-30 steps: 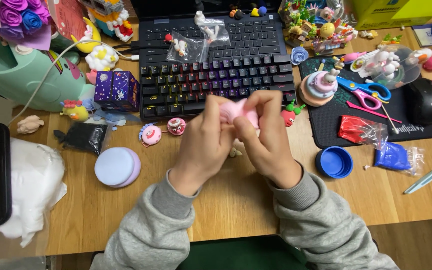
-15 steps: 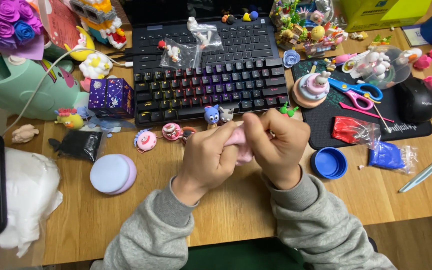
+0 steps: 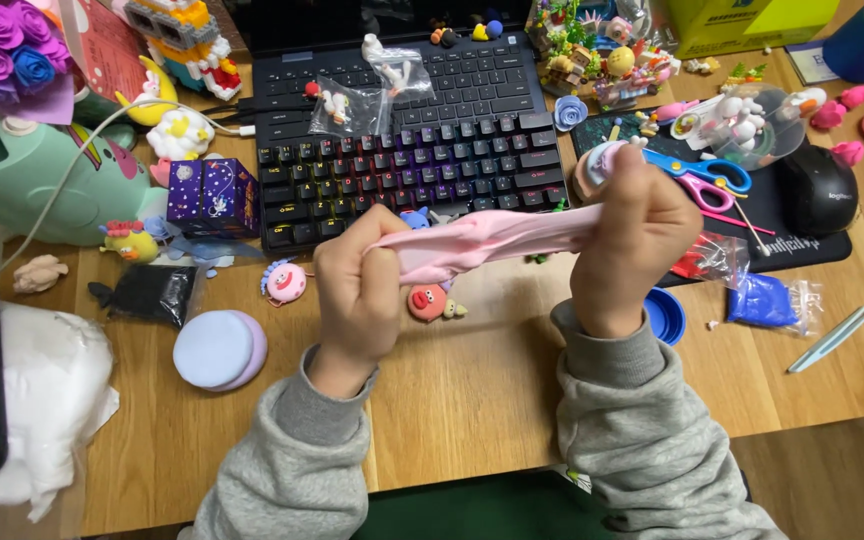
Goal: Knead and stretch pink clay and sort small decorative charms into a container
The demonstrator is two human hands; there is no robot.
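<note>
A strip of soft pink clay [image 3: 487,240] is stretched flat between my two hands above the wooden desk [image 3: 472,400]. My left hand [image 3: 362,285] pinches its left end and my right hand [image 3: 637,235] pinches its right end, held a little higher. Under the clay lie a small pink pig figure [image 3: 429,302] and a blue figure [image 3: 415,217] at the edge of the black keyboard [image 3: 407,175]. Grey sleeves cover both forearms.
A lilac round lid [image 3: 217,350], a pink round figure [image 3: 285,282] and a black clay bag [image 3: 147,293] lie left. Right are a blue cap [image 3: 667,315], blue clay bag [image 3: 767,300], scissors [image 3: 702,175], black mouse [image 3: 817,190] and a pale blue pen [image 3: 832,338].
My hands were pressed together around a pink lump. They have moved apart, the right one going right and up, and the clay is now pulled out into a long strip.
</note>
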